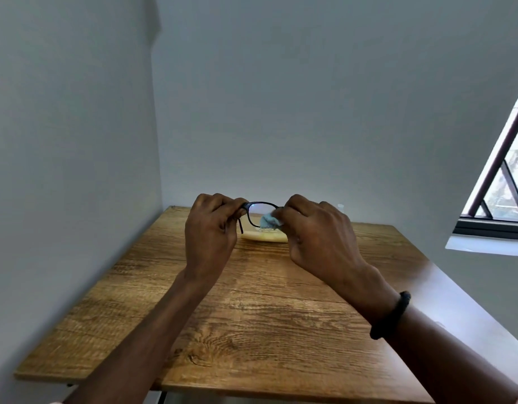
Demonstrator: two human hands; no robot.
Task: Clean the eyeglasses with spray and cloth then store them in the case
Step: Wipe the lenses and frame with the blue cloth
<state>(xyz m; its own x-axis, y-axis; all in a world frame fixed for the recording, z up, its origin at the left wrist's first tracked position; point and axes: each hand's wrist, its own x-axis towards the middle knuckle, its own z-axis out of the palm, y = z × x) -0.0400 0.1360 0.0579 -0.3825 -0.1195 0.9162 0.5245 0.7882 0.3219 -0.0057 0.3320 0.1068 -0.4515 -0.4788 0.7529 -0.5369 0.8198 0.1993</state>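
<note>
Between my two hands, up off the table, are the eyeglasses. My left hand pinches their end by the hinge, fingers curled, and my right hand pinches the blue cloth against a lens. Just beneath my grip lies the pale yellow case.

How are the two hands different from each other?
The left hand pinches the glasses by the frame's corner, while the right hand pinches a blue cloth at a lens. The right wrist wears a black band; the left wrist is bare. Both hands are curled and held above the wooden table.
</note>
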